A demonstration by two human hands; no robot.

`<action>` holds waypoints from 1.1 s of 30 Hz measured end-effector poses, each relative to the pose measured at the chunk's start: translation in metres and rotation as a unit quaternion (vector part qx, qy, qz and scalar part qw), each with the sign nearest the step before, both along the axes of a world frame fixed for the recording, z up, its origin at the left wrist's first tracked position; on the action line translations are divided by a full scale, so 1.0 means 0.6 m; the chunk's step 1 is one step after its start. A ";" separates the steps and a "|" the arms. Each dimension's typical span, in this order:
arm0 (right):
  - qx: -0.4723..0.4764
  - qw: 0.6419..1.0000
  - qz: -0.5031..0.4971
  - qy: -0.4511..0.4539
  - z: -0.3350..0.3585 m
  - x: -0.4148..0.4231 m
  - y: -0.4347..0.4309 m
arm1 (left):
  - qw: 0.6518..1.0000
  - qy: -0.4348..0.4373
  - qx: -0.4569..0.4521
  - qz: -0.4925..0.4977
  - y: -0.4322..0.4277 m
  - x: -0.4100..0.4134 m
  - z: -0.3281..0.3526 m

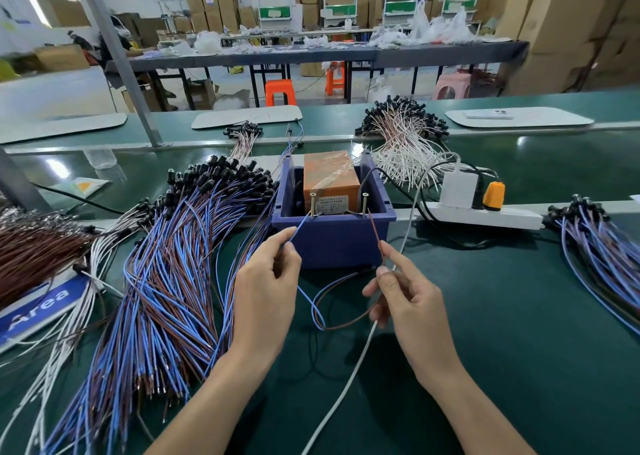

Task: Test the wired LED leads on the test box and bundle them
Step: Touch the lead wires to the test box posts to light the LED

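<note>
Green bench, test box dead ahead: left hand pinches the blue lead, tip at the left screw; right hand pinches the brown lead, tip angling up just beside the right screw.

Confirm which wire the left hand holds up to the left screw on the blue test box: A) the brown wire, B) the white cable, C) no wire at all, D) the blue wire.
D: the left hand pinches the blue wire, whose tip reaches the base of the left screw; the right hand pinches the brown wire.
</note>
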State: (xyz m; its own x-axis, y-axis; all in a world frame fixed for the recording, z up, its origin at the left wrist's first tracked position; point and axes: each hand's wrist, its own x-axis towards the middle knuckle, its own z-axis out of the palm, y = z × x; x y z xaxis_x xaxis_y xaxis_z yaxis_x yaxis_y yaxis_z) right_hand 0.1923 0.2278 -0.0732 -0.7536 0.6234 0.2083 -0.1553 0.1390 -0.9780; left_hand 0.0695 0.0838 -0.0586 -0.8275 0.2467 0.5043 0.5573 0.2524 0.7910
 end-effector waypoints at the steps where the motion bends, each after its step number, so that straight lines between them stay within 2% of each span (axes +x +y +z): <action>1: 0.002 1.000 0.001 0.000 0.000 0.000 0.000 | 1.000 0.001 -0.001 0.000 0.000 0.001 0.000; 33: 0.026 1.000 0.007 -0.008 0.002 0.001 -0.001 | 1.000 0.006 0.003 -0.011 0.000 0.004 0.005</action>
State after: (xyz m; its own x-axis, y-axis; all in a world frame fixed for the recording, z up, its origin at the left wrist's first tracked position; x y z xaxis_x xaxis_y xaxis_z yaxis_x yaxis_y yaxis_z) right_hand 0.1929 0.2272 -0.0720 -0.7656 0.6021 0.2268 -0.1410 0.1869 -0.9722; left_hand 0.0719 0.0838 -0.0557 -0.8157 0.2625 0.5155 0.5722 0.2353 0.7856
